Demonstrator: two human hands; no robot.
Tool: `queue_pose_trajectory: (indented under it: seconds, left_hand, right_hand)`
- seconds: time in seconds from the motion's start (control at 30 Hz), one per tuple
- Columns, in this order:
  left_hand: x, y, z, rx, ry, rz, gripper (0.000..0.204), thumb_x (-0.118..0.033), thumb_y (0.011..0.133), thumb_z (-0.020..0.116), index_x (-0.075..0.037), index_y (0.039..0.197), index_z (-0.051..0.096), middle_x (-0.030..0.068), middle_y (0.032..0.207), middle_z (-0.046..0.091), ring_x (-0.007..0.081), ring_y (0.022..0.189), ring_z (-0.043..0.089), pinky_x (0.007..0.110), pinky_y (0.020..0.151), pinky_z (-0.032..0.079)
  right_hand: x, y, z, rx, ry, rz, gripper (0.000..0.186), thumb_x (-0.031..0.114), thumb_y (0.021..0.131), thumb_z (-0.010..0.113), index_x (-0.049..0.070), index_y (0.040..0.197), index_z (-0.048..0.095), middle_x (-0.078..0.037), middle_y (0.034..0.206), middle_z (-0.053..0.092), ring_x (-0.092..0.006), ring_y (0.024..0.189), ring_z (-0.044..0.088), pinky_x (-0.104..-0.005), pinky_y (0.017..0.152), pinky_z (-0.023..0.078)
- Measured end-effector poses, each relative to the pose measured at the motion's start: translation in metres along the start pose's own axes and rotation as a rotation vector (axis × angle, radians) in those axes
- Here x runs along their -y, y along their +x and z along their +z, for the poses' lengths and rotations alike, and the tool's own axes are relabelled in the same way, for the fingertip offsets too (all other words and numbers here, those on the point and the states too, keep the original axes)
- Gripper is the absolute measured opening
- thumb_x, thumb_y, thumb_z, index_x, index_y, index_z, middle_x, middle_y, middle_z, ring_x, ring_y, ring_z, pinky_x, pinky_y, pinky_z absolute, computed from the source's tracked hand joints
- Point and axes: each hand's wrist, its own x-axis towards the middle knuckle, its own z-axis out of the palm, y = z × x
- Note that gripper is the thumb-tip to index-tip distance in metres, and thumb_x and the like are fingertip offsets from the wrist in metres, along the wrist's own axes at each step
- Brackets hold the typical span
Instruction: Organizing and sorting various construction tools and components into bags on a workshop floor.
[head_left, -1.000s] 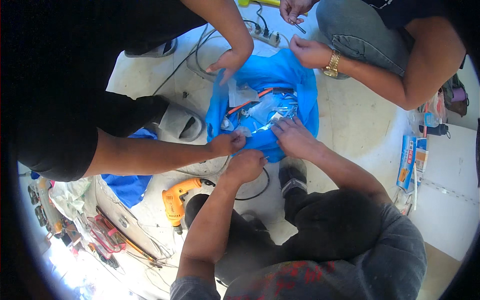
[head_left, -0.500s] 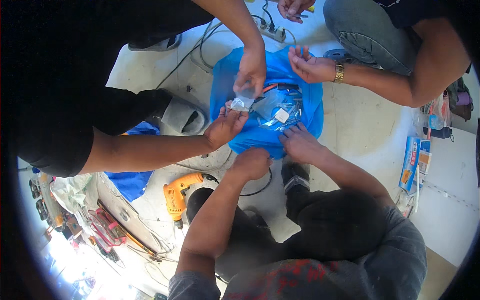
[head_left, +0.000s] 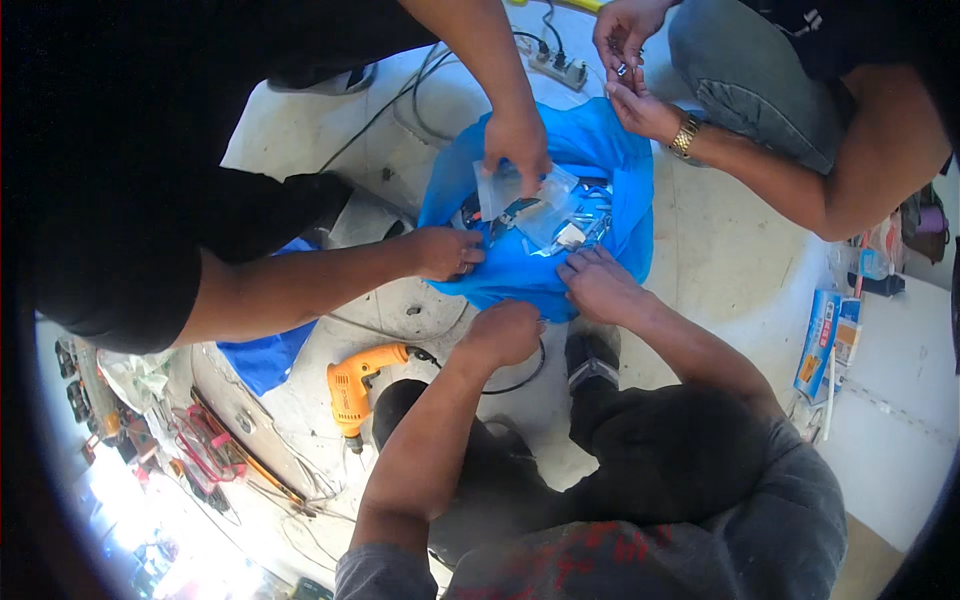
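An open blue plastic bag (head_left: 628, 240) sits on the floor in front of me, holding small metal parts (head_left: 592, 222), a small white piece (head_left: 571, 235) and a clear plastic pouch (head_left: 545, 210). My left hand (head_left: 505, 332) is closed in a fist at the bag's near left side; its fingers hide whatever they grip. My right hand (head_left: 598, 284) lies over the near rim, fingers bent and pressed onto the bag beside the metal parts. A co-worker's hand (head_left: 517, 150) holds the clear pouch from above, while that person's other hand (head_left: 450, 254) touches the bag's left side.
At the upper right, another person's hands (head_left: 632, 85) handle a small metal piece. An orange drill (head_left: 352, 388) lies left of my knee. A power strip (head_left: 557, 68) with cords is behind the bag. Blue boxes (head_left: 820, 335) stand right; assorted tools (head_left: 210, 450) clutter the lower left.
The left co-worker's lower hand has moved from the pouch down to the bag, and the pouch now hangs over the contents. The right co-worker's hands have come together. My hands barely moved.
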Motion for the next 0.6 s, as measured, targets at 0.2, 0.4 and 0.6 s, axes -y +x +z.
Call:
queue_pose_trajectory:
  seconds: [0.2,0.4,0.6]
  left_hand:
    - [-0.06,-0.045,0.008,-0.165,-0.299,-0.118,0.022,-0.016,0.079,0.055,0.0,0.091,0.064,0.0257,0.091,0.065,0.041,0.089,0.063,0.051,0.076,0.05]
    - [-0.137,-0.163,-0.041,-0.224,-0.661,-0.535,0.074,-0.016,0.084,0.051,0.004,0.145,0.016,0.0265,0.091,0.066,0.0386,0.085,0.066,0.05,0.078,0.051]
    - [-0.021,-0.432,-0.16,-1.056,-0.78,-1.29,0.082,-0.015,0.082,0.053,0.011,0.143,0.004,0.034,0.114,0.056,0.0434,0.097,0.06,0.047,0.085,0.048]
  right_hand:
    - [0.026,-0.014,-0.045,0.03,0.171,-0.094,0.04,0.017,0.082,0.062,0.0,0.117,0.054,-0.022,0.114,0.058,-0.0385,0.113,0.053,-0.045,0.096,0.043]
    - [0.05,-0.125,-0.188,0.372,0.677,0.331,0.047,0.022,0.091,0.059,-0.002,0.129,0.05,-0.019,0.124,0.058,-0.0294,0.116,0.055,-0.0368,0.099,0.042]
    - [0.163,-0.241,-0.293,0.625,0.392,0.255,0.079,0.043,0.09,0.056,-0.003,0.144,0.022,-0.028,0.146,0.029,-0.0383,0.137,0.028,-0.0411,0.112,0.025]
